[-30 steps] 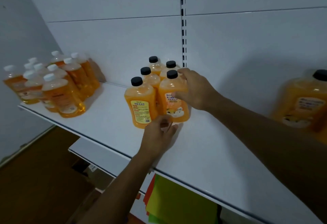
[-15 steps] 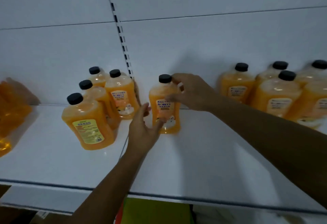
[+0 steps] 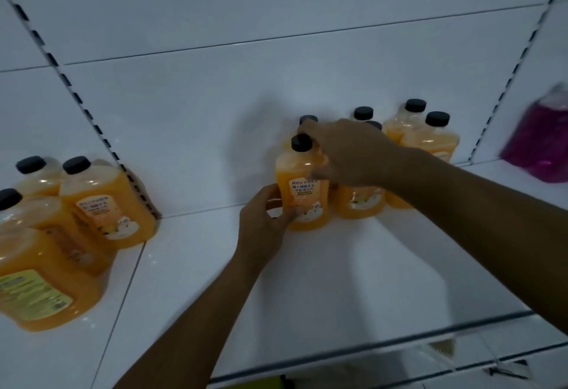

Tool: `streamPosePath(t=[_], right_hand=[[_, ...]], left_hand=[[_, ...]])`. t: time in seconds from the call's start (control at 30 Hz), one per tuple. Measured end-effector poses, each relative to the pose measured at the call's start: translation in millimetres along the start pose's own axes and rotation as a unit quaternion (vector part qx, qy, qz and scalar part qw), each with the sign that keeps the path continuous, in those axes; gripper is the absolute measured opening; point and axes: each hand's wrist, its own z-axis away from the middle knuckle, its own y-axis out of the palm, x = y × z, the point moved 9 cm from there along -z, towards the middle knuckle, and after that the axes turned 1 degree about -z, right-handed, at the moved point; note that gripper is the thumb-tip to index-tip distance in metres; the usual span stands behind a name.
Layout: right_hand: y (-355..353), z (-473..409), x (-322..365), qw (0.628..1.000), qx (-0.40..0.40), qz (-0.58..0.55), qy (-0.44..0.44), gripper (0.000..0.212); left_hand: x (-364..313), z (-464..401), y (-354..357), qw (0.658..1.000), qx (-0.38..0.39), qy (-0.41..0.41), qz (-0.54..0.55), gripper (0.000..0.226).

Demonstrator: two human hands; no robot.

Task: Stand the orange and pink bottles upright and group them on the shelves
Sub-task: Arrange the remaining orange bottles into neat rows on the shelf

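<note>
An upright orange bottle [image 3: 302, 184] with a black cap stands on the white shelf [image 3: 322, 281]. My right hand [image 3: 350, 152] grips its shoulder from the right. My left hand [image 3: 266, 222] holds its base from the left, thumb and fingers curled round it. It touches a group of upright orange bottles [image 3: 421, 136] at the back right, partly hidden by my right hand. Another group of orange bottles [image 3: 92, 204] stands at the left. A blurred pink bottle [image 3: 541, 143] sits at the far right.
Slotted upright rails [image 3: 92, 124] run up the white back panel. The shelf's front edge [image 3: 368, 345] crosses the lower right, with a lower shelf below it. Open shelf surface lies between the two orange groups.
Both hands have carried the orange bottle rightward, away from the left group and up against the right group. The camera has swung right, bringing the pink bottle into view.
</note>
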Motion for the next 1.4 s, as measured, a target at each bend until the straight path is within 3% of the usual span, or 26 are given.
streamPosePath(t=[0.23, 0.5, 0.73, 0.93, 1.2, 1.4], right_hand=[[-13, 6, -5, 0.991, -0.05, 0.122, -0.017, 0.063], [-7, 6, 0, 0.987, -0.06, 0.144, -0.035, 0.062], [-8, 4, 15, 0.98, -0.077, 0.168, -0.07, 0.089], [12, -13, 78, 0.984, -0.079, 0.09, -0.136, 0.073], [56, -46, 202, 0.972, -0.012, -0.081, -0.218, 0.064], [65, -61, 290, 0.94, 0.006, -0.235, -0.248, 0.059]], left_hand=[[-1, -10, 16, 1.0, -0.004, -0.021, -0.006, 0.041], [8, -8, 21, 0.998, -0.006, -0.064, -0.001, 0.044], [23, 11, -2, 0.994, -0.021, -0.091, -0.056, 0.063], [48, 44, -74, 0.98, -0.092, -0.146, -0.103, 0.048], [66, 121, -200, 0.957, -0.202, -0.154, -0.138, 0.02], [82, 190, -291, 0.896, -0.348, -0.203, -0.186, 0.025]])
